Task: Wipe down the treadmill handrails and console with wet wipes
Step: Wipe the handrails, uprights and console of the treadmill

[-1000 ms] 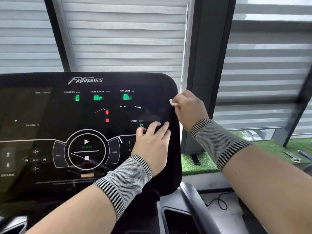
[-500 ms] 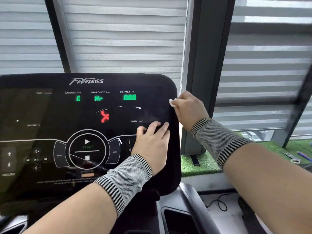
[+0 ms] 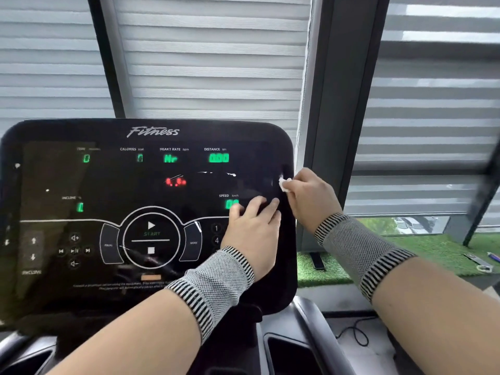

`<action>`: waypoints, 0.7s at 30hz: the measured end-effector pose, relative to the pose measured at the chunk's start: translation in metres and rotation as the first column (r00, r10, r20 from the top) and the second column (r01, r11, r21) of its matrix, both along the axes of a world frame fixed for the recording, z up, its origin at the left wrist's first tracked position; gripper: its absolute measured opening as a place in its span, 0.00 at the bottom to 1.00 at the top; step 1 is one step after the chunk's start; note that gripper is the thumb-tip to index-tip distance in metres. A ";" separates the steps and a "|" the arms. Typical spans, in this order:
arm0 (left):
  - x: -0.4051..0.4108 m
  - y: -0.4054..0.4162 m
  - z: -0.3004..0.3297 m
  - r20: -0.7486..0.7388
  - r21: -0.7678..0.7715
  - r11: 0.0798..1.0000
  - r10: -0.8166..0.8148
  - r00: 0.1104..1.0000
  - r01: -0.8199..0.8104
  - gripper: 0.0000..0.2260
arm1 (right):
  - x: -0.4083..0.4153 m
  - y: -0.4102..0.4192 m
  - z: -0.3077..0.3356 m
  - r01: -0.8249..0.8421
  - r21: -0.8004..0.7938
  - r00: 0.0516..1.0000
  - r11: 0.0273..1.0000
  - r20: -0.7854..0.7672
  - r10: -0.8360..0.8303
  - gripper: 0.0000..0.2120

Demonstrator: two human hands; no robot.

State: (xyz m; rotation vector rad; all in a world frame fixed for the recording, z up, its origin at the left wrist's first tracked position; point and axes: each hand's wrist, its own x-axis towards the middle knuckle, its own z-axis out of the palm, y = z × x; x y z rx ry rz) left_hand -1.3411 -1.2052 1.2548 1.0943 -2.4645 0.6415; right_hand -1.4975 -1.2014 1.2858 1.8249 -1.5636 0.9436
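Slatted blinds [image 3: 216,63] hang behind the treadmill console [image 3: 135,293]. To steady myself, my left hand [image 3: 251,234] rests flat, fingers straight, near its right edge, while my right hand [image 3: 311,198] pinches the wet wipe [image 3: 284,183] against that edge.

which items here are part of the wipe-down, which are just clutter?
Part of the job:
console, lit up
wet wipe, pinched in the right hand at the console's right edge
left hand, flat on the panel

Just lying about:
black cable on the floor
small items on the green turf
window blinds
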 end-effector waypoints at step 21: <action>0.120 -0.047 0.026 -0.018 -0.003 0.997 0.077 0.997 -0.077 0.28 | 0.105 -0.031 0.014 0.115 0.046 0.991 0.992 0.067 -0.118 0.08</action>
